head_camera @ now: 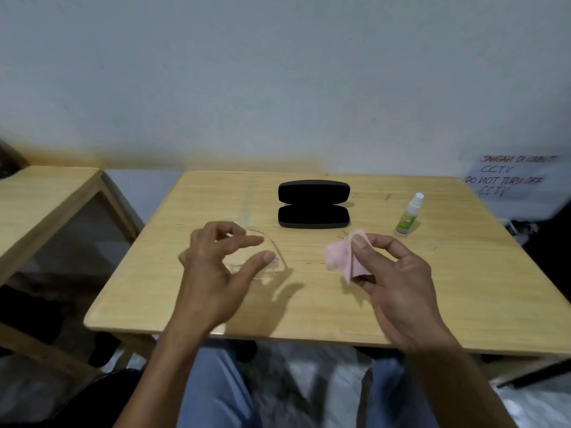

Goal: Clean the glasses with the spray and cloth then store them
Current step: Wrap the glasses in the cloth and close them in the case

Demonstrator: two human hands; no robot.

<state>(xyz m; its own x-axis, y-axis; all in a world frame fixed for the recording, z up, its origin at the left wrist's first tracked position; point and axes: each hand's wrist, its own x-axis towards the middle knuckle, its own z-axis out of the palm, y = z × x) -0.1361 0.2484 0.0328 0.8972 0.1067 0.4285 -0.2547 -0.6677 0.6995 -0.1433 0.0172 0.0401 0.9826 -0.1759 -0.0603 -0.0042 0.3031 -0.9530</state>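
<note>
Now, the wooden table [448, 288] carries everything: beyond both hands lies the black case [314, 203], lid open. Left hand [216, 267] hovers with fingers spread loosely over the clear glasses [262, 257]. Right hand [392, 273] pinches the pink cloth [341, 254]; spray bottle [408, 215] stands just beyond it.

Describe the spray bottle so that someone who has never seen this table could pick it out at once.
Start at the light wooden table against the white wall, with the open black glasses case near its far edge. Go right from the case, towards the table's far right side. There the spray bottle stands upright and alone: small, white nozzle, green label, the table's only upright thing.
</note>
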